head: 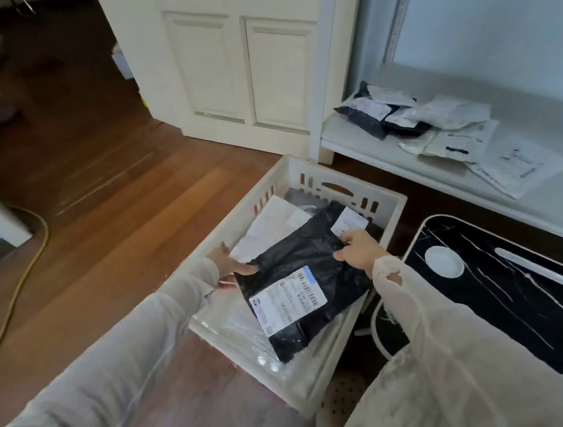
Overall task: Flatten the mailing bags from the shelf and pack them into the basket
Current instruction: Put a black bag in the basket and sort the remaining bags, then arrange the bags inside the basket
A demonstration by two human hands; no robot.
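Note:
A black mailing bag (306,267) with a white and blue label lies slanted on top of the bags in the white slotted basket (331,180). My left hand (230,267) holds its left edge, thumb on top. My right hand (357,248) pinches its upper right edge. Under it lie a white bag (272,226) and a clear plastic bag (244,333). On the low white shelf (365,149) lie several more mailing bags, a dark one (362,112) on the left and white ones (453,133) to the right.
The basket stands on a wooden floor (120,197). A black marble-pattern table top (506,297) with a white round dish (444,261) is at the right. A white panelled door (237,54) stands behind. A yellow cable (23,278) runs along the floor at the left.

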